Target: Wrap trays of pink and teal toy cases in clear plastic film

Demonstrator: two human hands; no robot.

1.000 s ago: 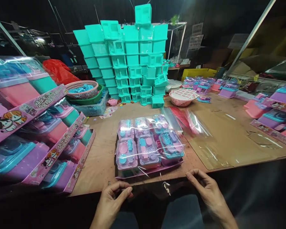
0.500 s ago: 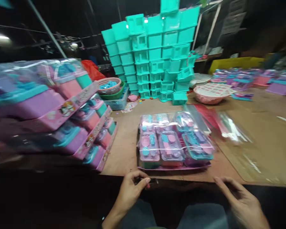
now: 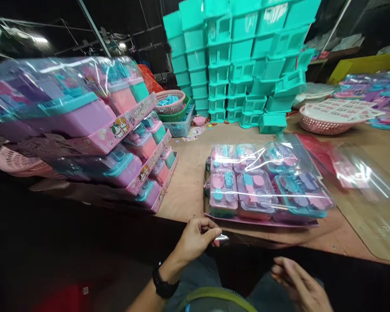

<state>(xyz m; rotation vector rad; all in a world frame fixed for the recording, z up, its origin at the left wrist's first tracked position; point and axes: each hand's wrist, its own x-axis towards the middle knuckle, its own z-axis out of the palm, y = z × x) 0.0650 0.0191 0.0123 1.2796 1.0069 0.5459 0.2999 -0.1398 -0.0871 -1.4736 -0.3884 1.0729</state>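
Observation:
My left hand (image 3: 198,237), a dark watch on its wrist, is closed in a pinch at the table's front edge. Between thumb and fingers shows the end of a small shiny clear strip (image 3: 222,237). My right hand (image 3: 300,281) is lower and to the right, in front of the table; its fingers are bent and blurred, and anything in them is hidden. Just beyond my left hand lies a pink display tray (image 3: 263,222) of toy boxes under clear film. Their lids (image 3: 253,190) show pink, blue and purple pieces.
At the left stand stacked wrapped trays (image 3: 117,130) of similar boxes. Turquoise bins (image 3: 234,65) rise at the back. Near them are a pink basket (image 3: 169,100) of blue pieces and another basket (image 3: 325,123) under printed sheets. Clear plastic film (image 3: 370,195) lies at the right.
The view has shifted, so the tray and stacks sit further right in the picture. My right hand has come in and down, closer to my left, which keeps its pinch.

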